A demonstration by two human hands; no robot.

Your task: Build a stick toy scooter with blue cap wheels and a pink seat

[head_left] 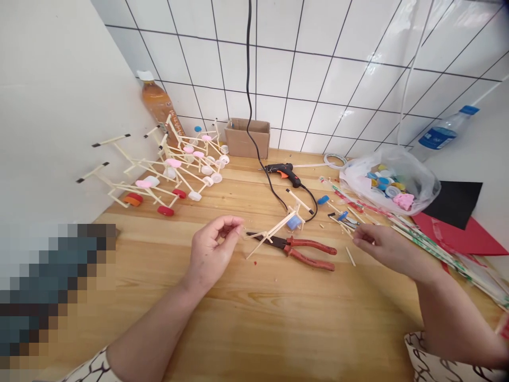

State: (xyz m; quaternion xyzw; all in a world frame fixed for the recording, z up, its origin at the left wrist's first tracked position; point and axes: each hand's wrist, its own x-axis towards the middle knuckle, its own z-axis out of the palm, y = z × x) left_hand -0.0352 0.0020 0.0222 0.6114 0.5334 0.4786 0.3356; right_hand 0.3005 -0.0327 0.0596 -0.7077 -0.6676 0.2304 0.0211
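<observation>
Water bottle (444,135) label unreadable | left hand (210,248) curled, grip unclear | right hand (392,248) curled, grip unclear

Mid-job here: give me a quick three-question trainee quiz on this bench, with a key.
1. What colour are the handles of the pliers?
2. Which is nearer the pliers' nose: the left hand or the right hand?
3. True or false: the bag holds bottle caps.

Key: 1. red; 2. the left hand; 3. true.
</observation>
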